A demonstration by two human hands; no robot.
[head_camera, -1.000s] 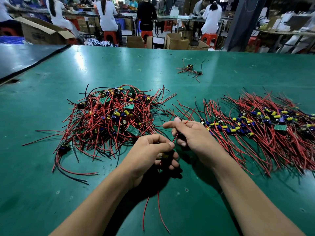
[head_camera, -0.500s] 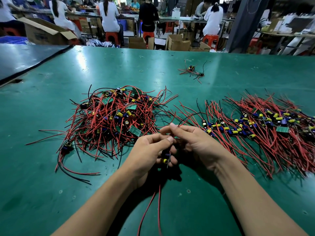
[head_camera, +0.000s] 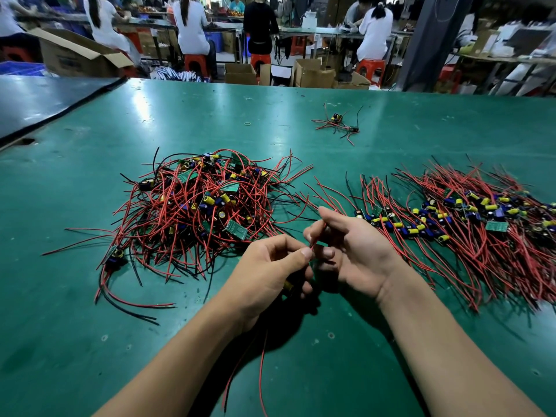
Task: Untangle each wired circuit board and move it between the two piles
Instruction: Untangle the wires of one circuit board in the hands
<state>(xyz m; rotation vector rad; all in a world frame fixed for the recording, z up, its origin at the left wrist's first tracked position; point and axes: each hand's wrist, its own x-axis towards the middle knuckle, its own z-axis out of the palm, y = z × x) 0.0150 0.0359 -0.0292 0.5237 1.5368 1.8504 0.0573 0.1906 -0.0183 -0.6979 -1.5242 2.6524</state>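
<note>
Right hand [head_camera: 358, 254] newly upturned, red wire [head_camera: 317, 236] in grip; left hand [head_camera: 267, 275] around board [head_camera: 288, 285].

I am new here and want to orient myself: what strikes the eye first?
A tangled heap of red-wired circuit boards lies left of centre on the table; a flatter, combed-out pile spreads on the right. Between them the left hand grips one board while the right hand pinches a red wire.

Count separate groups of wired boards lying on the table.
3: tangled pile left, combed pile right, small stray cluster far centre. Another board, mostly hidden, sits in the left hand.
</note>
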